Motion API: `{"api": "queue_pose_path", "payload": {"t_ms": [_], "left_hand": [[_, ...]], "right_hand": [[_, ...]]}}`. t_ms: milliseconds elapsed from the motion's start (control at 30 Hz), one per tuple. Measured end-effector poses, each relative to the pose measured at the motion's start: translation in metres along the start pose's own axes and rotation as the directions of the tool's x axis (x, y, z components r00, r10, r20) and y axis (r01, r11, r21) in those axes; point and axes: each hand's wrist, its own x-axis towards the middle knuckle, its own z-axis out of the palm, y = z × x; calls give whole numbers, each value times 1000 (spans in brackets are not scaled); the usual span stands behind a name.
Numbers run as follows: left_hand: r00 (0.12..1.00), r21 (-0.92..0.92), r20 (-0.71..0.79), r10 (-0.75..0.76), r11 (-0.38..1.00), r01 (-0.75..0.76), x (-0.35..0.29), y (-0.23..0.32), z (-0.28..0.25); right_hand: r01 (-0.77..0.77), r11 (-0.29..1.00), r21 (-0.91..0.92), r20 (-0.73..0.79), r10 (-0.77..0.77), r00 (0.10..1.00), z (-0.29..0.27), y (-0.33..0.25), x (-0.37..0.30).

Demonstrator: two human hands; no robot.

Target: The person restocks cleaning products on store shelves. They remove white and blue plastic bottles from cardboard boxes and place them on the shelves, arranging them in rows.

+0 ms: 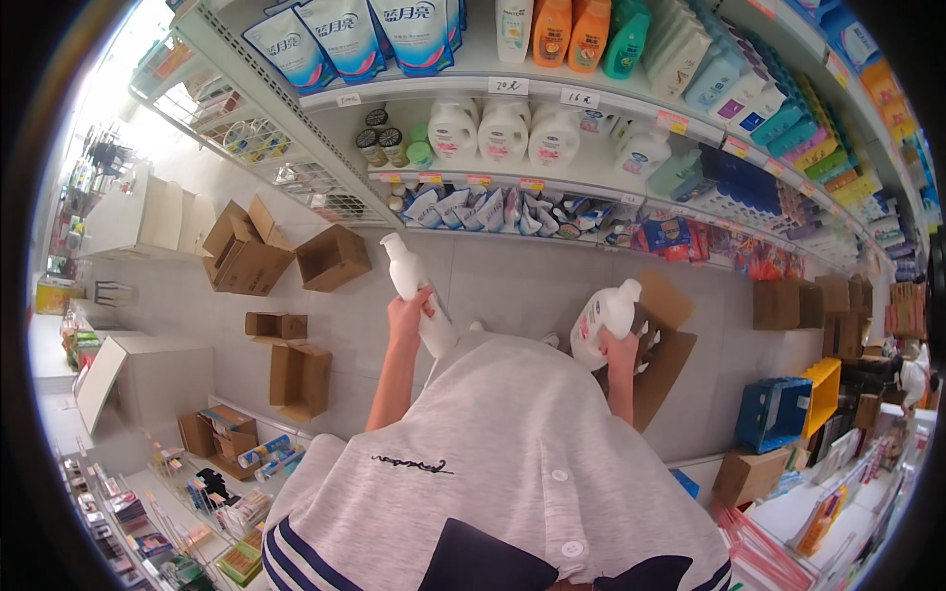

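Note:
A white jug-shaped bottle (402,264) with a cap is in my left hand (409,310), its fingers wrapped round it; it tilts with its cap toward the shelf. My right hand (619,350) grips a second white bottle (603,313) with a pink floral label, held beside an open cardboard box (670,369). White bottle parts show in that box just past my right hand. Ahead, a lower shelf carries several similar white jug bottles (505,133), with a few dark-lidded jars (377,138) at their left.
Blue-and-white refill pouches (340,44) and shampoo bottles (588,34) fill the shelf above. Open cartons (248,248) lie on the floor at left, more cartons (778,303) at right. A blue crate (774,414) and a yellow crate (821,394) sit at right. A wire rack (296,148) adjoins the shelf.

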Motion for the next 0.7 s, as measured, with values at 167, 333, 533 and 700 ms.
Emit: {"api": "queue_pose_path", "payload": {"t_ms": [167, 333, 533, 700], "left_hand": [[997, 38, 75, -17, 999, 14, 19, -6, -5], [988, 119, 132, -78, 991, 63, 27, 1, -6], [942, 206, 307, -133, 976, 71, 31, 13, -2], [830, 150, 525, -188, 981, 127, 30, 12, 9]], "right_hand": [[-19, 955, -295, -71, -2, 998, -3, 21, -30], [-99, 934, -343, -201, 30, 979, -19, 60, -68], [-119, 822, -557, -370, -117, 922, -37, 83, -98], [-30, 979, -200, -181, -7, 983, -35, 15, -76]]}}
